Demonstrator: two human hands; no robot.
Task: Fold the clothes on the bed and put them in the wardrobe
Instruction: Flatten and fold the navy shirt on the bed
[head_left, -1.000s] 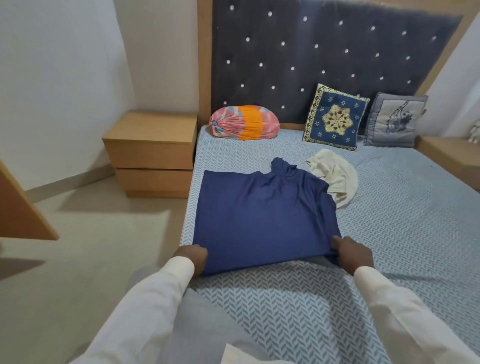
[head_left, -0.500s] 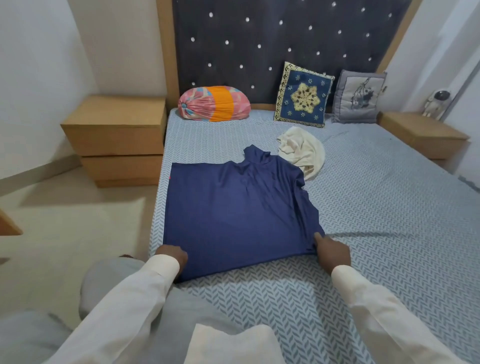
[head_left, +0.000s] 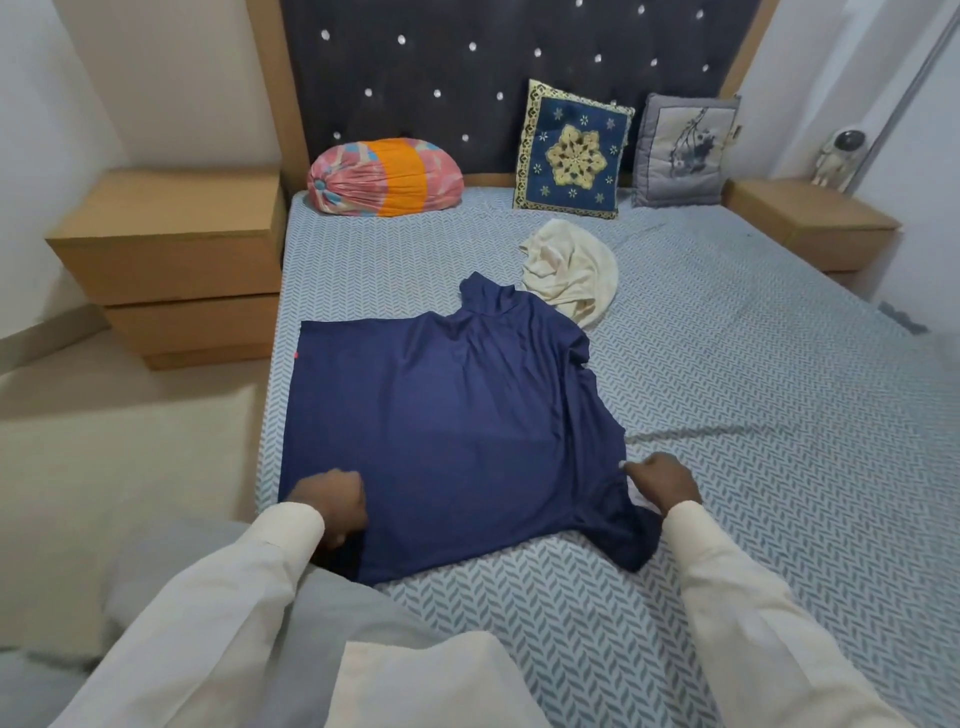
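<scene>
The blue shirt (head_left: 447, 415) lies flat on the bed (head_left: 779, 415) in the middle of the frame. A crumpled cream cloth (head_left: 571, 275) sits just above it. At lower left, the left hand (head_left: 327, 501) has its grip curled on the shirt's near edge. The right hand (head_left: 662, 480) pinches the near right corner, which is bunched up. If one hand pulls harder, the fold may come out crooked.
</scene>
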